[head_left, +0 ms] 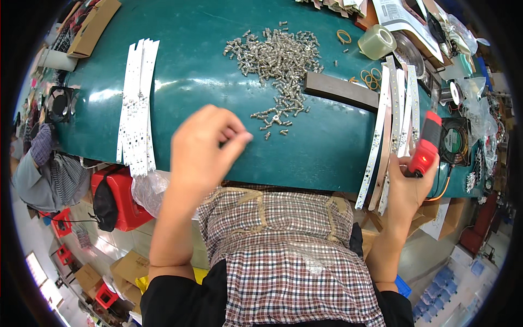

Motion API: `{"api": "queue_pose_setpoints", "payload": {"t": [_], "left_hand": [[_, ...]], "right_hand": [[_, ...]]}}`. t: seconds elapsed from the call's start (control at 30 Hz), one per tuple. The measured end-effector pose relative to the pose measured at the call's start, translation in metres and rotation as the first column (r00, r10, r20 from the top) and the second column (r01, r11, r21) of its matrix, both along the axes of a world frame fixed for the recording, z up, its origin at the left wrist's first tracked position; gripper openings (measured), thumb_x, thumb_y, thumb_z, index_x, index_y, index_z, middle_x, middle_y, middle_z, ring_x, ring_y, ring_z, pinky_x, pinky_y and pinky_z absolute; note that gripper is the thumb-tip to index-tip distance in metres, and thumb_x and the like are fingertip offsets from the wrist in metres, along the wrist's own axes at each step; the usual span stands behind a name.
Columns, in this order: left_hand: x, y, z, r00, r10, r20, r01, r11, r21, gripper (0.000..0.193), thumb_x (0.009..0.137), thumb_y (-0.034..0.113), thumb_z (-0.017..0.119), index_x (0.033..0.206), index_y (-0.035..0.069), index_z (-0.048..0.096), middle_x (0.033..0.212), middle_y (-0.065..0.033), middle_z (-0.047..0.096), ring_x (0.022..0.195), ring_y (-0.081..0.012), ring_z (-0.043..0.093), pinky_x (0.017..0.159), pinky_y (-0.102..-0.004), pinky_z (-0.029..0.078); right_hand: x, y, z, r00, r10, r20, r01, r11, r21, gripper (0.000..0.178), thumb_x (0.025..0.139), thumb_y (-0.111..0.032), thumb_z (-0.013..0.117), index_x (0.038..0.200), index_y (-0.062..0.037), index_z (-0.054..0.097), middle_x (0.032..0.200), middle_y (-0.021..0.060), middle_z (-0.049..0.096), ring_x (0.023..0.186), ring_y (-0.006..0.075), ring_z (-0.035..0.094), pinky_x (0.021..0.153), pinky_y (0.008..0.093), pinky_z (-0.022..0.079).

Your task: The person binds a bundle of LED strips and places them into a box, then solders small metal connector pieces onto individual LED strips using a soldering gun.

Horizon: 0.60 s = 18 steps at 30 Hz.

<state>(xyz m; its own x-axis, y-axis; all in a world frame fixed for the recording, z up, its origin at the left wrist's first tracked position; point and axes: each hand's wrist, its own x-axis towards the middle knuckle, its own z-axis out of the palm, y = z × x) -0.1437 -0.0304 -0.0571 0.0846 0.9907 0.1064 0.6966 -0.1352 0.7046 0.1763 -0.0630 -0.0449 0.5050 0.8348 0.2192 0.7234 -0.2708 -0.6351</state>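
My left hand [204, 144] is raised over the green table [305, 158], its fingers curled and the thumb pressed toward them; whatever they pinch, if anything, is hidden. A heap of small silvery metal parts [283, 57] lies just beyond it, with a few strays nearer me. In my right hand [408, 182] is a red and black handheld tool [426, 144] with a small orange light glowing on its body. Long narrow circuit board strips [376, 141], white and brownish, lie side by side by that hand. Another stack of white circuit board strips [137, 109] rests at the left.
A dark rectangular bar [340, 91] lies between the heap and the right-hand strips. Rubber bands [371, 79] and a tape roll [377, 42] are beyond. Black fans stand at the left [61, 103] and right [455, 141]. A red container [125, 199] sits below the table's left edge.
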Motion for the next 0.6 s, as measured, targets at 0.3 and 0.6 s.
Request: {"api": "queue_pose_setpoints", "payload": {"t": [0.3,0.6], "left_hand": [[0.039,-0.007,-0.021,0.995,0.049,-0.083,-0.045,0.998,0.050,0.018,0.073,0.009,0.081,0.081,0.005,0.066,0.076,-0.0043,0.060,0.066,-0.0156,0.058,0.061,-0.0287,0.049],[0.035,-0.002,-0.016,0.993,0.088,-0.085,-0.079,0.992,0.099,0.013,0.075,0.004,0.076,0.082,0.004,0.065,0.076,-0.0038,0.059,0.065,-0.0160,0.056,0.061,-0.0291,0.048]], "right_hand": [[-0.003,-0.032,0.027,0.960,0.051,-0.274,0.009,0.977,0.215,0.049,0.080,0.015,0.069,0.123,-0.0003,0.051,0.097,0.0031,0.059,0.078,0.0055,0.056,0.070,0.0202,0.046],[-0.012,-0.044,0.034,0.952,0.133,-0.275,-0.079,0.977,0.198,0.053,0.081,0.014,0.068,0.128,0.0006,0.048,0.108,0.0063,0.058,0.084,0.0059,0.057,0.074,0.0215,0.047]]}}
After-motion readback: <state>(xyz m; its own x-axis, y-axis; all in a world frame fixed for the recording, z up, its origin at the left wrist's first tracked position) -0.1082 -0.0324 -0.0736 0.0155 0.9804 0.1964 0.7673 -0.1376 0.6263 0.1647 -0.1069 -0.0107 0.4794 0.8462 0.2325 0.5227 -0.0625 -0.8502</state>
